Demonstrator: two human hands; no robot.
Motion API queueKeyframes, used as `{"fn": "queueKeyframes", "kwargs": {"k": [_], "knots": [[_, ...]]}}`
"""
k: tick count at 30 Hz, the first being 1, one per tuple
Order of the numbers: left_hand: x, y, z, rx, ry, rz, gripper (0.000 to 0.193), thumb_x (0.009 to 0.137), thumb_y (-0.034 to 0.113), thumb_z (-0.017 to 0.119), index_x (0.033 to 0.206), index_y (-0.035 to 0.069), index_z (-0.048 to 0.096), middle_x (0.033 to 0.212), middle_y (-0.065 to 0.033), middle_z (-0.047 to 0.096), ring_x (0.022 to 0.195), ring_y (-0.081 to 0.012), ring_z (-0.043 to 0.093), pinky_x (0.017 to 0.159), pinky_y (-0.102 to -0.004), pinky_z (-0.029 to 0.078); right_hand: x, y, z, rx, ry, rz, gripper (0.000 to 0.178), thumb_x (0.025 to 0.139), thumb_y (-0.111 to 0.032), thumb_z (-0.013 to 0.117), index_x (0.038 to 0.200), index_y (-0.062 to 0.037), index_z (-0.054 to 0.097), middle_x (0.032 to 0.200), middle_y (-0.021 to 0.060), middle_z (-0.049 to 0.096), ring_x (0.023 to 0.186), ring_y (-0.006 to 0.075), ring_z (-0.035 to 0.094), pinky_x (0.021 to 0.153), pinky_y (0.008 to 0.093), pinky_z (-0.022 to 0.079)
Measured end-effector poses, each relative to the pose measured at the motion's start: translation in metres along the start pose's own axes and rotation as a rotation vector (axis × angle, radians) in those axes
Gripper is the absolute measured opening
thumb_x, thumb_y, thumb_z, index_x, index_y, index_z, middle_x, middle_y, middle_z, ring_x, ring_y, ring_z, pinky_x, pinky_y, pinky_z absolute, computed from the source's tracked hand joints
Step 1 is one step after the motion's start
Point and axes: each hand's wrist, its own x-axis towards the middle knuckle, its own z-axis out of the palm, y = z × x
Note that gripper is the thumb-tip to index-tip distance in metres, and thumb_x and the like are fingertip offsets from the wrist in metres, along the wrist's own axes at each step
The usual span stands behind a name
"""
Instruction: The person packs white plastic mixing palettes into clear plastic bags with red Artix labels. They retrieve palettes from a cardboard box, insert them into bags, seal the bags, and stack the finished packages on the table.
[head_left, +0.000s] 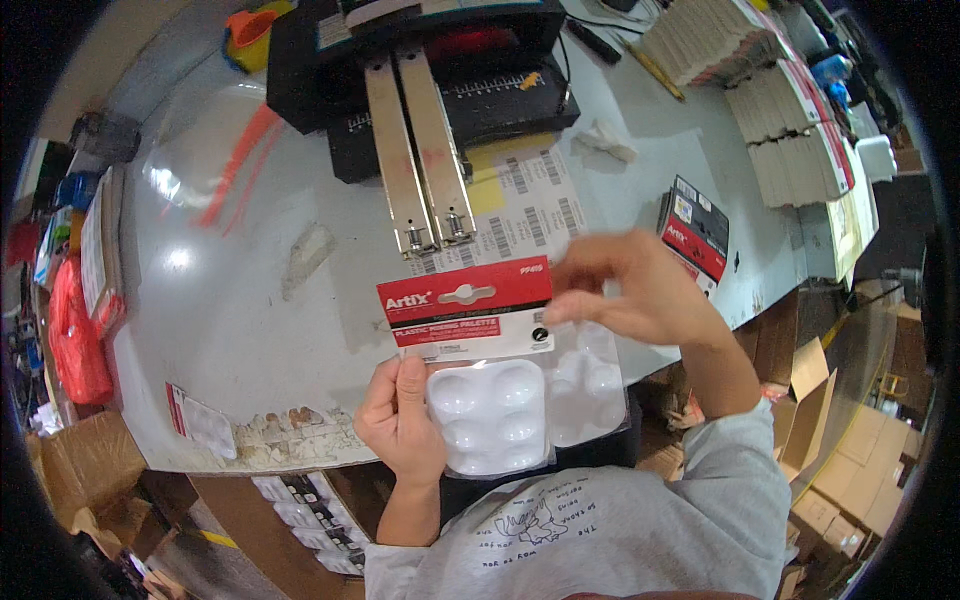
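Note:
My left hand (402,418) pinches the lower left corner of a red, white and black header card (465,310). Below the card hangs a white plastic paint palette (488,415) with several round wells, in a clear bag. My right hand (625,285), a little blurred, closes thumb and fingers at the card's right edge; its fingertips are partly hidden. A second white palette in a clear bag (587,385) sits just right of the first, partly under my right hand. Beyond the card, a black bench machine (455,125) points two long metal rails (415,160) toward me.
A barcode label sheet (530,200) lies beside the rails. Folded header cards (695,230) sit at the right, with tall card stacks (790,130) beyond. Another packaged palette (203,420) lies at the table's left front edge; a carton of packaged palettes (310,520) stands below.

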Motion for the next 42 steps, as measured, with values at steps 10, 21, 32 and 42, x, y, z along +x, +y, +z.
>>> {"fn": "queueKeyframes", "kwargs": {"k": [10,21,32,42], "knots": [[-0.003,-0.003,-0.005,0.131,-0.016,-0.030,0.020,0.093,0.012,0.053,0.086,-0.006,0.061,0.073,-0.0012,0.060,0.067,-0.0047,0.047,0.060,-0.0198,0.040,-0.026,0.025,0.032,0.551,-0.075,0.155,0.016,0.088,-0.012,0.058,0.086,0.0034,0.063,0.073,0.0064,0.064,0.060,0.0111,0.062,0.053,0.0223,0.046],[0.050,-0.019,0.001,0.101,-0.134,-0.130,0.029,0.097,0.020,0.043,0.075,0.001,0.047,0.068,-0.0004,0.044,0.066,-0.0066,0.039,0.064,-0.0214,0.037,0.034,0.030,0.047,0.838,-0.065,0.268,0.019,0.088,-0.014,0.056,0.074,-0.0024,0.055,0.064,0.0038,0.058,0.052,0.0120,0.057,0.046,0.0226,0.042],[0.081,-0.045,0.008,0.091,-0.120,-0.122,0.033,0.097,0.022,0.043,0.070,0.003,0.041,0.065,0.0010,0.037,0.062,-0.0075,0.033,0.057,-0.0222,0.032,0.061,0.040,0.051,0.802,0.038,0.233,0.018,0.090,-0.016,0.056,0.079,-0.0011,0.056,0.068,0.0048,0.057,0.053,0.0137,0.057,0.049,0.0242,0.046],[0.081,-0.007,-0.081,0.841,0.114,0.057,0.030,0.087,0.022,0.056,0.106,-0.001,0.058,0.100,-0.0166,0.056,0.095,-0.0262,0.055,0.083,-0.0365,0.042,-0.032,0.072,-0.048,-0.590,0.687,0.121,0.080,0.058,-0.027,0.082,0.125,0.0007,0.048,0.123,0.0182,0.053,0.114,0.0301,0.052,0.092,0.0365,0.042]]}}
